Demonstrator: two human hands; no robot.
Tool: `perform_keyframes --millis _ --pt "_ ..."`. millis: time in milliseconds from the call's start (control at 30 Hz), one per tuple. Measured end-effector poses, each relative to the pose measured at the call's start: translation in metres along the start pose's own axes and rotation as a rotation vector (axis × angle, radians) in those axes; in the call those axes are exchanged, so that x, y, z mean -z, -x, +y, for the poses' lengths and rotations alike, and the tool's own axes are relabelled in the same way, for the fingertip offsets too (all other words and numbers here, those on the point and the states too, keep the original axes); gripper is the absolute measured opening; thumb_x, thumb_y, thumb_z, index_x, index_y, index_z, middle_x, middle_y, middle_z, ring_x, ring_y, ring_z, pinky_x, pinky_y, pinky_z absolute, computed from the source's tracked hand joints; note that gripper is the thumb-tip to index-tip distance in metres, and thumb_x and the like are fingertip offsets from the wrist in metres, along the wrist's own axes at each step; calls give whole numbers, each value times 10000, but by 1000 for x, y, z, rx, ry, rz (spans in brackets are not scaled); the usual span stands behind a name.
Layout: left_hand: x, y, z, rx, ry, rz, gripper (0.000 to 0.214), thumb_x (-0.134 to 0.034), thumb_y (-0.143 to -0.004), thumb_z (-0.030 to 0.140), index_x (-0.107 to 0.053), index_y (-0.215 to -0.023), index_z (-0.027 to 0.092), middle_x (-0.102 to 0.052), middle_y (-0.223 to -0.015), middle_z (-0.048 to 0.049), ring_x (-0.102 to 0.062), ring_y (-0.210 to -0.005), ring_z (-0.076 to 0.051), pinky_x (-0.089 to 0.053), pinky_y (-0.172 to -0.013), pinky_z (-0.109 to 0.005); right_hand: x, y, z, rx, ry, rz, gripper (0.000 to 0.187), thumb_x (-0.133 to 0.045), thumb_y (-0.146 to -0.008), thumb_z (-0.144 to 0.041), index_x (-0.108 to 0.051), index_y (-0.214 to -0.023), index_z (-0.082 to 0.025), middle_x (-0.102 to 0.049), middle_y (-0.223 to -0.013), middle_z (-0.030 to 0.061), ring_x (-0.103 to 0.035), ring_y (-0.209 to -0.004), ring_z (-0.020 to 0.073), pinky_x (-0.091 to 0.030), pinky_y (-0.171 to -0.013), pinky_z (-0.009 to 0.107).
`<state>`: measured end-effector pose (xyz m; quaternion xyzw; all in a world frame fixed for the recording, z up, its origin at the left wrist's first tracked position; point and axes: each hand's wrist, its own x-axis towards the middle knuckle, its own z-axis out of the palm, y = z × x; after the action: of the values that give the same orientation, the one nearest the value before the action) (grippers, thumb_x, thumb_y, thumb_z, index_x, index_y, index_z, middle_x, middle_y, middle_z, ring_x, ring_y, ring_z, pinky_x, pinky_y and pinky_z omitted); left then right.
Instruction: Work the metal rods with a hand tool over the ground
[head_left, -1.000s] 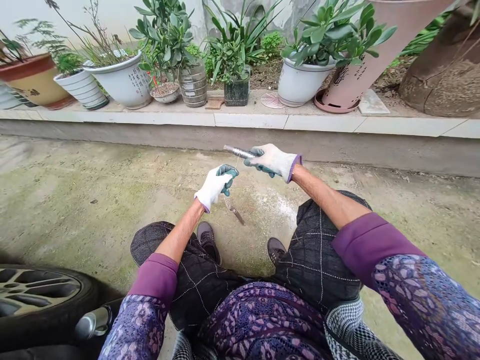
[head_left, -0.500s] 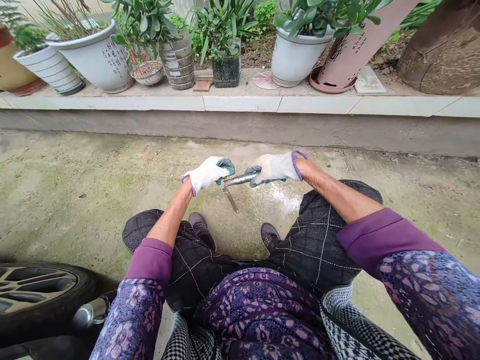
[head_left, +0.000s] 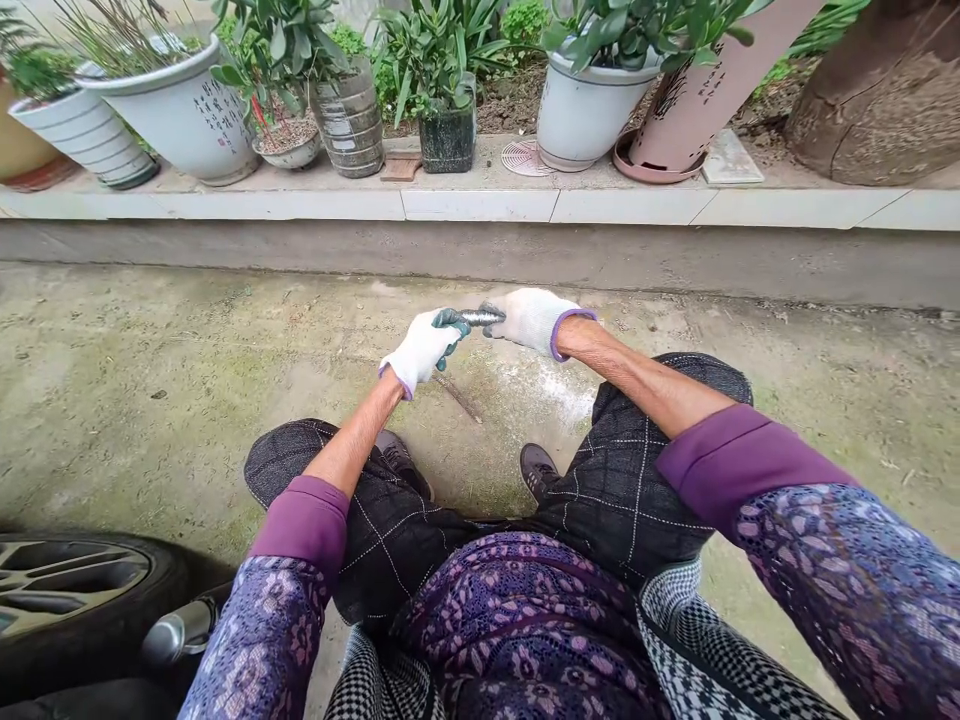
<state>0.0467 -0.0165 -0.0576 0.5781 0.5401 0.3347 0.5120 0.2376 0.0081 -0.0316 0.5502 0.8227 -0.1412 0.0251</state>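
My left hand [head_left: 435,345], in a white glove with a dark green palm, is closed around a hand tool with a shiny silver-wrapped handle [head_left: 478,318]. My right hand [head_left: 529,318], gloved alike, has its fingers around the handle's other end. Only a short stretch of silver shows between the two gloves. Below my left hand a thin brownish, rusty-looking blade [head_left: 459,398] slants down to the right. Its join with the handle is hidden by the left glove, and I cannot make out the tool's exact kind.
White powder [head_left: 559,390] is scattered on the concrete ground [head_left: 187,380]. Ahead runs a low tiled ledge [head_left: 480,206] with several potted plants, among them a white pot [head_left: 592,115]. A car wheel [head_left: 75,590] stands at lower left. My shoes [head_left: 538,470] are below my hands.
My right hand has moved up and left, and the handle with it. My left hand, earlier beside the tool's front end with fingers curled, now grips the handle. The blade shows thinner.
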Motion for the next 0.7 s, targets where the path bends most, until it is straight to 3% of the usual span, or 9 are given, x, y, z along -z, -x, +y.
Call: perform_keyframes --millis 167,333,467,700 --pt "4 -2 0 -31 204 58 95 -637 -751 220 -629 -819 152 -445 -513 68 -367 -402 -50 -346 -365 -171 7 -15 -4 -7 -183 113 302 -600 -804 -373 -690 -1036 -203 -649 -758 26 -541 -633 148 -363 -569 276" --pt "10 -2 -7 10 251 24 202 -657 -760 274 -652 -906 136 -594 -623 23 -422 -415 -42 -404 -401 -178 15 -7 -9 -102 -561 15 300 -637 -811 -348 -683 -1043 -164 -574 -638 -5 -451 -483 87 -360 -466 240" --pt "12 -4 -11 -8 219 4 205 -664 -747 268 -665 -892 124 -644 -689 -1 -428 -412 -36 -410 -402 -184 18 9 -9 -111 -739 -38 350 -667 -829 -383 -669 -1105 -168 -525 -587 -30 -373 -421 62 -323 -390 221" --pt "6 -10 -9 27 179 -5 88 -626 -734 212 -620 -781 138 -445 -503 66 -389 -422 -55 -401 -392 -180 20 19 2 -12 -943 -171 368 -732 -796 -373 -665 -1091 -163 -478 -527 -66 -365 -381 49 -302 -314 179"
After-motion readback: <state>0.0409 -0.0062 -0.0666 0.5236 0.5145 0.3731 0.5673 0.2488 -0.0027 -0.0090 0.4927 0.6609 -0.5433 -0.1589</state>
